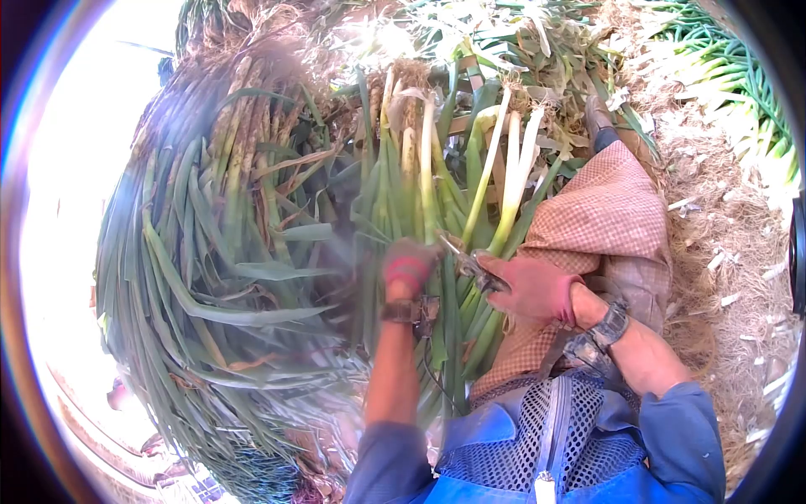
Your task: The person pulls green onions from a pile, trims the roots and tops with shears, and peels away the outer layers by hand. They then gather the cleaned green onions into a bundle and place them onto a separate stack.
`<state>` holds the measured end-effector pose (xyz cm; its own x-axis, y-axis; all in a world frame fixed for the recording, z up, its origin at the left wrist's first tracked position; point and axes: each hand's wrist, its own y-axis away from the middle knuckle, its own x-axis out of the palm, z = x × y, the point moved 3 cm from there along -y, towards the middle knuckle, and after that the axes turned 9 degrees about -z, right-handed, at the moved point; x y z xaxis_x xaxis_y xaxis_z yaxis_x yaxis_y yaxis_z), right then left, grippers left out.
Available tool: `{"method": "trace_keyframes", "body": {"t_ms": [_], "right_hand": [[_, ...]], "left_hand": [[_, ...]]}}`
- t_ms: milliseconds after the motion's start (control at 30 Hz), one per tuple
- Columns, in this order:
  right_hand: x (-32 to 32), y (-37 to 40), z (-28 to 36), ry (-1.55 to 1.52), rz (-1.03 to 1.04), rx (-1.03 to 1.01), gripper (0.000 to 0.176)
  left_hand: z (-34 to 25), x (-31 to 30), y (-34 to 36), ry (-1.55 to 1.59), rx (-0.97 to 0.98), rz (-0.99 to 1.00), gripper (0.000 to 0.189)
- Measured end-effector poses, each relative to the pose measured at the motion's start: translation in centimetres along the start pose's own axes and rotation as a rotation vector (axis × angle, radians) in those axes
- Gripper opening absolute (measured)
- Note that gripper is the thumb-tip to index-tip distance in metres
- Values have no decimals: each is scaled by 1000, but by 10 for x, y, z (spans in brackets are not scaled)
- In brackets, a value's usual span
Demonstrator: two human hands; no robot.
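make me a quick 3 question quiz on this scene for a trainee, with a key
1. Multiple choice: which hand holds the metal hand tool? A) left B) right C) neither
2. True or false: the largest heap of green onions lies on the person's right side.
3. Fill in the blank: the fabric over the person's leg has a ____ pattern.

Key:
1. B, the right hand.
2. False; it lies on the left side.
3. Checked.

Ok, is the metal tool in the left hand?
No, the right hand holds the metal tool, while the left hand is at the green stalks.
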<state>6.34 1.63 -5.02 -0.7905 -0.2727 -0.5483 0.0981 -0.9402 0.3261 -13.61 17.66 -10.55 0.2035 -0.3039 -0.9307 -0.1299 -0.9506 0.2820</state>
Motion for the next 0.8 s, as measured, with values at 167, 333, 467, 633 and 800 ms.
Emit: {"method": "trace_keyframes", "body": {"t_ms": [167,333,467,633,800], "right_hand": [[2,-3,-8,-58,-30,-5,72],[-7,-20,6,22,-81,83,69],[-15,-62,-5,13,-187,60,67],[-38,-65,3,81,-310,81,64],[-26,-8,14,93,-204,15,59]], "left_hand": [[-4,-14,7,51,-3,69,70],[-8,-16,7,34,-7,92,72],[4,-9,4,25,-11,82,69],[-8,-23,8,68,-1,160,66],[0,-4,2,63,63,190,66]]}}
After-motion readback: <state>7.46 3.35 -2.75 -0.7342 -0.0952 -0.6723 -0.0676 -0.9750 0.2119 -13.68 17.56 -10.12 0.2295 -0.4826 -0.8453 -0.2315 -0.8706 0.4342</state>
